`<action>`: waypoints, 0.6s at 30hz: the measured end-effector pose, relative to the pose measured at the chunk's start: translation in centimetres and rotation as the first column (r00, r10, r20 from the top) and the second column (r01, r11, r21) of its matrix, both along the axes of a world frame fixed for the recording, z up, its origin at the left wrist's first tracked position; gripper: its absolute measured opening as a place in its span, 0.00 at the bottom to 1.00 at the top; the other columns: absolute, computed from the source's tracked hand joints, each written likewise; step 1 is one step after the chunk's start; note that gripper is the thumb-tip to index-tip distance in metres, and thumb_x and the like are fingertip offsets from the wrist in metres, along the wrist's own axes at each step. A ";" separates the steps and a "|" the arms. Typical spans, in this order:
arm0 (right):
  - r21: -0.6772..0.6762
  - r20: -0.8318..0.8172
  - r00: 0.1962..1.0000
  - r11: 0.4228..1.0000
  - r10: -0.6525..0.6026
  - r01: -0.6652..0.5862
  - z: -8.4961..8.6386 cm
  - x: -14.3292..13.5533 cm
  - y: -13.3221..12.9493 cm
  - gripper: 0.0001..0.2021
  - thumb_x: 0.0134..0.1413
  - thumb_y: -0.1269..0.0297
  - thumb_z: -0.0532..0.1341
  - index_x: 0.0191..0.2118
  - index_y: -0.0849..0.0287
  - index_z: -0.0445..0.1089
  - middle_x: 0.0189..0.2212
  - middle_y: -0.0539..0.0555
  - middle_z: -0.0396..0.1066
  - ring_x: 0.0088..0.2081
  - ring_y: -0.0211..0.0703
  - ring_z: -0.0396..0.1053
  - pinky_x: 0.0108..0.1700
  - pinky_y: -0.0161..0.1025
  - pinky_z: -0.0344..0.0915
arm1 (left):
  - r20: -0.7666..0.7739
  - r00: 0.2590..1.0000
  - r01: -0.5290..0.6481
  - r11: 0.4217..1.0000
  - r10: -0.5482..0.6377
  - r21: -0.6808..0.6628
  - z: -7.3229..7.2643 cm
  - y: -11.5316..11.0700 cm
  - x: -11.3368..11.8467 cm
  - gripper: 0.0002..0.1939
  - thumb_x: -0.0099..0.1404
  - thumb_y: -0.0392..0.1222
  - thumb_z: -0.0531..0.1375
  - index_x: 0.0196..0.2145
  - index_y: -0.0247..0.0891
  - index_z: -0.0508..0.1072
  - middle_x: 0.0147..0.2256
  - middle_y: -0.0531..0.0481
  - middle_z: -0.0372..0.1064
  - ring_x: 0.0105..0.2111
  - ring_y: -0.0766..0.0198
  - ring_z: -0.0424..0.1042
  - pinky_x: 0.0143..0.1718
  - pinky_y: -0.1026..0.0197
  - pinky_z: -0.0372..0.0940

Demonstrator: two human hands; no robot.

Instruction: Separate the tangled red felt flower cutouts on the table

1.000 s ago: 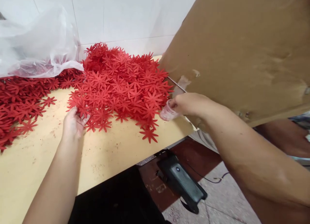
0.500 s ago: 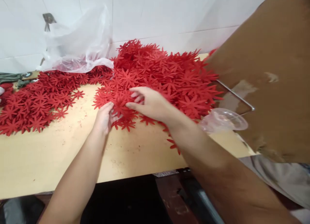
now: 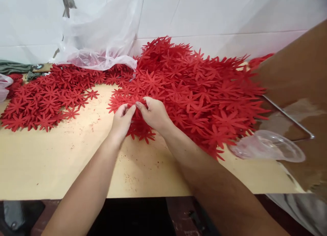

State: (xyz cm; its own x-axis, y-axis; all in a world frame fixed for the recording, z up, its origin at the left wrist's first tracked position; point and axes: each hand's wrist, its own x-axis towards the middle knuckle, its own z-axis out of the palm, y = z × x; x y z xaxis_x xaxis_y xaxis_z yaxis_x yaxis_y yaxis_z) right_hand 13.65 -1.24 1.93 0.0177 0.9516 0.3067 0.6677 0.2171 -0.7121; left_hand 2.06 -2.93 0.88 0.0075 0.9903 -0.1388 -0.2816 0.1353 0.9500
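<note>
My left hand (image 3: 122, 123) and my right hand (image 3: 155, 115) meet at the front left edge of a big heap of red flower-shaped cutouts (image 3: 189, 82). Thumbs and fingertips are pinched close together on a red flower cutout (image 3: 136, 99), whose petals show just beyond the fingers. Where it ends and the heap behind begins is hard to make out. Below the hands, several more red cutouts (image 3: 145, 132) lie on the table. A second, flatter spread of the same cutouts (image 3: 43, 101) lies to the left.
A translucent plastic bag (image 3: 97, 35) stands at the back against the white tiled wall (image 3: 217, 14). On the right are a clear plastic lid or container (image 3: 276, 145), a thin metal rod (image 3: 288, 116) and a large brown cardboard sheet (image 3: 301, 82). Red crumbs dot the pale tabletop (image 3: 84, 157).
My hands were apart with fingers spread at the heap; now they have come together in a pinch. The view has turned, so the heap and the cardboard appear further right.
</note>
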 end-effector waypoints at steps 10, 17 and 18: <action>-0.029 -0.506 0.831 0.958 0.232 -0.286 -0.7 0.9 -0.4 0.08 0.54 0.65 0.55 0.25 0.57 0.57 0.22 0.47 0.60 0.25 0.33 0.58 0.30 0.35 0.58 | 0.124 0.987 0.101 0.994 -0.106 0.048 -0.7 0.0 0.4 0.14 0.50 0.44 0.68 0.35 0.38 0.74 0.34 0.52 0.75 0.38 0.63 0.73 0.44 0.59 0.66; -0.032 -0.724 0.618 0.880 0.306 -0.473 -1.3 0.4 -0.3 0.07 0.45 0.65 0.63 0.31 0.59 0.64 0.25 0.47 0.67 0.26 0.33 0.64 0.31 0.34 0.64 | 0.171 0.983 0.041 0.989 -0.066 0.144 -1.0 0.3 0.2 0.15 0.55 0.49 0.64 0.37 0.37 0.75 0.37 0.46 0.76 0.45 0.57 0.73 0.49 0.54 0.65; -0.019 -0.726 0.621 0.893 0.297 -0.450 -1.4 0.4 -0.3 0.08 0.45 0.64 0.63 0.30 0.59 0.64 0.24 0.47 0.67 0.25 0.33 0.64 0.32 0.34 0.64 | 0.173 0.983 0.043 0.988 -0.069 0.148 -0.9 0.3 0.2 0.14 0.55 0.49 0.64 0.36 0.37 0.75 0.36 0.47 0.76 0.45 0.57 0.73 0.49 0.55 0.65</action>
State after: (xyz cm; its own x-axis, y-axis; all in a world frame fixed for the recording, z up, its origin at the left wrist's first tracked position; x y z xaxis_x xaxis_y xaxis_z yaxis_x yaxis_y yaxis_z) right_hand 14.03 -1.54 0.57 -0.2198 0.9587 0.1803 -0.1406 0.1518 -0.9784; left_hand 2.27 -2.67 -0.04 0.0753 0.9971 0.0124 -0.4424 0.0223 0.8965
